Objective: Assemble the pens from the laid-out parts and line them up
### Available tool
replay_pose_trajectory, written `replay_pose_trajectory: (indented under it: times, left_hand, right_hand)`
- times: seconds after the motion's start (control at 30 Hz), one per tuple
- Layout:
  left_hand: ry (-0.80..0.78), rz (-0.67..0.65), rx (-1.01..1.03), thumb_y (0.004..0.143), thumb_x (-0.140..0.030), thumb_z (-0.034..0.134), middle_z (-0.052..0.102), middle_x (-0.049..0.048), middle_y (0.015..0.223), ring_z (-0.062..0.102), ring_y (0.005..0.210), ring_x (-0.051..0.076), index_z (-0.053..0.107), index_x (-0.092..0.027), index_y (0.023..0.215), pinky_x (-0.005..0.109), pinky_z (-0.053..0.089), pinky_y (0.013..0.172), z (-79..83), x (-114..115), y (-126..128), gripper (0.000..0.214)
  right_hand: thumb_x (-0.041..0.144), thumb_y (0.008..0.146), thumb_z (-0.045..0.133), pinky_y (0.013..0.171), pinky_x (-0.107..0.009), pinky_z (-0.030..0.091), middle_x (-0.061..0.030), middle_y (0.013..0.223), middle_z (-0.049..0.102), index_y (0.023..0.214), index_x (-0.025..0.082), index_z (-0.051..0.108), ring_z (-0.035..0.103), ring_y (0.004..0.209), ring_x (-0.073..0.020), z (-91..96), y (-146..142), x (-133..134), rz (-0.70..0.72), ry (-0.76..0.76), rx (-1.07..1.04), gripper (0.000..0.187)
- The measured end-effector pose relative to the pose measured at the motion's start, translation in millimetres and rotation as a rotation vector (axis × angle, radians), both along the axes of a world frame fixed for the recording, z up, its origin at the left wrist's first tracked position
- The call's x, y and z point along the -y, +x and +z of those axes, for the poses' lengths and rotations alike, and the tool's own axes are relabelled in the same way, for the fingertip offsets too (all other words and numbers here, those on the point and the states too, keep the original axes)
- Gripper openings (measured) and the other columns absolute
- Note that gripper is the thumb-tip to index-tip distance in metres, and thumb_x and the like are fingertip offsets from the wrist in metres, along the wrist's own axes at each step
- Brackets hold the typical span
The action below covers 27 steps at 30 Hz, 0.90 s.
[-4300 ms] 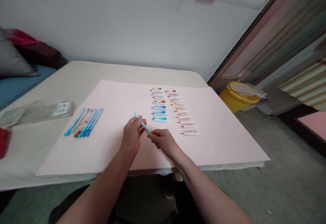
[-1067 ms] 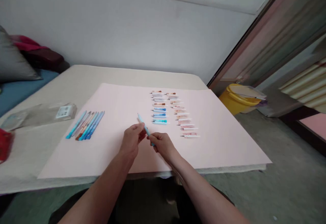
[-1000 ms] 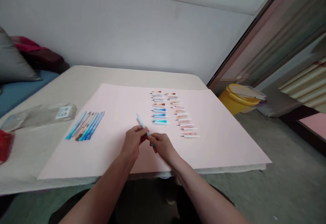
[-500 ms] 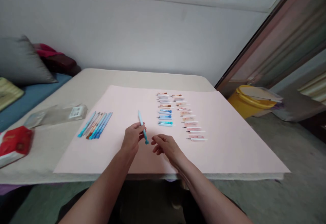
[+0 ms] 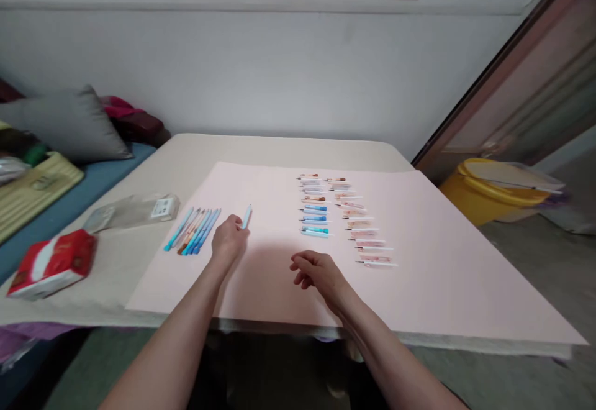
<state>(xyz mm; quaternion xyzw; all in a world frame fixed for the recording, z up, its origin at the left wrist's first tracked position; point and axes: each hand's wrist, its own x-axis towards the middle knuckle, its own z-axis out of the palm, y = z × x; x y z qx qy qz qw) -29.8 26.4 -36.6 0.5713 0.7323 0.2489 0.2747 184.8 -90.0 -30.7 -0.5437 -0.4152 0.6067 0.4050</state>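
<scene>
My left hand is closed around a light blue pen, whose upper end sticks out beyond the fingers. The lower part of that pen is hidden by the hand. Just left of it, several blue, brown and pale pens lie side by side at a slant. My right hand hovers over the pink sheet with loosely curled fingers, somewhat apart, and no object shows in it. Beyond it lie two columns of short pen parts paired with thin refills, among them a turquoise piece and a pinkish piece.
A clear plastic wrapper and a red-and-white packet lie on the table's left side. A grey cushion rests on a blue seat. On the floor at the right stands a yellow bucket. A wall rises behind the table.
My left hand has moved left with the light blue pen, toward the slanted row of pens, and the pen now tilts the other way. The view has shifted slightly left; my right hand stays much the same.
</scene>
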Motion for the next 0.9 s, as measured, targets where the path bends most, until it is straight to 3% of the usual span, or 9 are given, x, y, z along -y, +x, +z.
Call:
replay_pose_trajectory:
  times: [0.1,0.2,0.43,0.9]
  left_hand:
    - [-0.044,-0.018,-0.441,0.074,-0.027,0.057,0.067,0.009,0.085,0.062,0.083,0.025,0.058,-0.021,0.096,0.032,0.041,0.067,-0.7,-5,-16,0.023]
    - [-0.049,0.007,-0.598,0.08,-0.024,0.048,0.067,0.0138,0.09,0.062,0.088,0.029,0.057,-0.019,0.095,0.035,0.043,0.068,-2.8,-6,-26,0.018]
    - [0.0,0.056,-0.677,0.084,-0.016,0.036,0.063,0.0171,0.098,0.06,0.093,0.031,0.056,-0.014,0.099,0.041,0.045,0.071,-2.4,-4,-35,0.025]
    - [0.136,0.095,-0.77,0.087,-0.02,0.033,0.058,0.0172,0.1,0.055,0.096,0.03,0.058,-0.012,0.098,0.036,0.042,0.071,-14.6,0,-36,0.028]
  right_hand:
    - [0.036,0.078,0.057,0.049,-0.023,0.042,-0.0055,0.081,0.063,0.084,0.012,0.063,0.058,0.056,-0.0102,2.3,1,0,0.005,-0.006,0.006,0.025]
    - [0.035,0.077,0.058,0.048,-0.023,0.041,-0.0056,0.081,0.063,0.083,0.012,0.063,0.058,0.056,-0.0104,5.2,1,0,0.003,-0.023,0.017,0.025]
    - [0.035,0.076,0.058,0.048,-0.023,0.04,-0.0053,0.08,0.063,0.083,0.012,0.063,0.058,0.056,-0.0104,8.2,5,1,0.002,-0.015,0.017,0.024]
    - [0.035,0.075,0.058,0.047,-0.023,0.039,-0.0062,0.08,0.063,0.083,0.013,0.063,0.057,0.055,-0.0109,12.5,9,1,0.0,-0.004,0.021,0.024]
